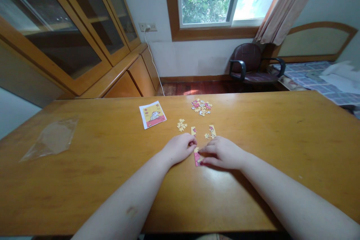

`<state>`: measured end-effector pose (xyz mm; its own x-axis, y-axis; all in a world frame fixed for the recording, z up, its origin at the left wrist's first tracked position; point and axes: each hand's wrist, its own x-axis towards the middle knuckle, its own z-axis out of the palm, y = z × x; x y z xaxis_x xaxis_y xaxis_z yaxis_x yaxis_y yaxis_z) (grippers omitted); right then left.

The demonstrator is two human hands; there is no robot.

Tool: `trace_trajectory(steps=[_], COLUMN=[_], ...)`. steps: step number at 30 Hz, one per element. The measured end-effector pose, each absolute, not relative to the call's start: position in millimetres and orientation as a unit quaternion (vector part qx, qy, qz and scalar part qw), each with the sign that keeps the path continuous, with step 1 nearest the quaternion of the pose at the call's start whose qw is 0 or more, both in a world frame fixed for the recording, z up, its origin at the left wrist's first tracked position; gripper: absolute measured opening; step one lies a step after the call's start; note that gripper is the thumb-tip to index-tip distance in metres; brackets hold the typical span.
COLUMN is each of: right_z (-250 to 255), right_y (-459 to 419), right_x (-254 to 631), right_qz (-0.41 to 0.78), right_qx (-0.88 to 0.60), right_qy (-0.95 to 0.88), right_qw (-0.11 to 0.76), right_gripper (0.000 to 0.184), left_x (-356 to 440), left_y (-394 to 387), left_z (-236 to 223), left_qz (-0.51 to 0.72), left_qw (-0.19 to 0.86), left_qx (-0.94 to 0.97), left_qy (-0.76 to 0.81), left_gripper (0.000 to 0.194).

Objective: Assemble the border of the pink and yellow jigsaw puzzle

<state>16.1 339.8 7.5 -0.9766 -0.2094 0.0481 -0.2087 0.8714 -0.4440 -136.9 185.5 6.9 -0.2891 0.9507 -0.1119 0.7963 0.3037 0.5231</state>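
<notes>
A short strip of joined jigsaw puzzle pieces (pixel 197 159), pink at the bottom and yellow on top, lies on the table in front of me. My left hand (pixel 182 148) rests at its upper left with the fingers curled in; anything inside them is hidden. From the right, my right hand (pixel 222 152) touches the strip, index finger and thumb stretched out and apart. Just beyond my hands are another joined section (pixel 193 131) on the left and a joined section (pixel 212 131) on the right, beside a loose yellow piece (pixel 207 135).
A small pile of yellow pieces (pixel 182 125) and a larger mixed pile (pixel 201 107) lie farther back on the wooden table (pixel 107 180). A printed picture card (pixel 153 114) lies left of them. A clear plastic bag (pixel 54 135) is at the far left.
</notes>
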Motion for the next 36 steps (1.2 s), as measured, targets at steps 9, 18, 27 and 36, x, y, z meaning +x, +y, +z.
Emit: trace_trajectory(steps=[9, 18, 27, 36], right_z=[-0.3, 8.3, 9.2, 4.3], right_y=[354.9, 343.7, 340.6, 339.9], right_x=[9.3, 12.5, 14.0, 12.8], right_qz=[-0.13, -0.153, -0.178, -0.198], right_qx=[0.107, 0.015, -0.039, -0.069], right_qy=[0.982, 0.988, 0.983, 0.977], right_qw=[-0.081, -0.028, -0.027, -0.031], right_gripper=[0.032, 0.043, 0.051, 0.044], left_x=[-142.9, -145.0, -163.4, -176.2], left_y=[186.0, 184.4, 177.9, 180.6], left_z=[5.4, 6.5, 10.4, -2.2], left_qz=[0.209, 0.171, 0.162, 0.136], left_qw=[0.158, 0.087, 0.021, 0.013], left_qx=[0.487, 0.467, 0.372, 0.346], left_qy=[0.833, 0.863, 0.914, 0.928], left_gripper=[0.016, 0.017, 0.022, 0.023])
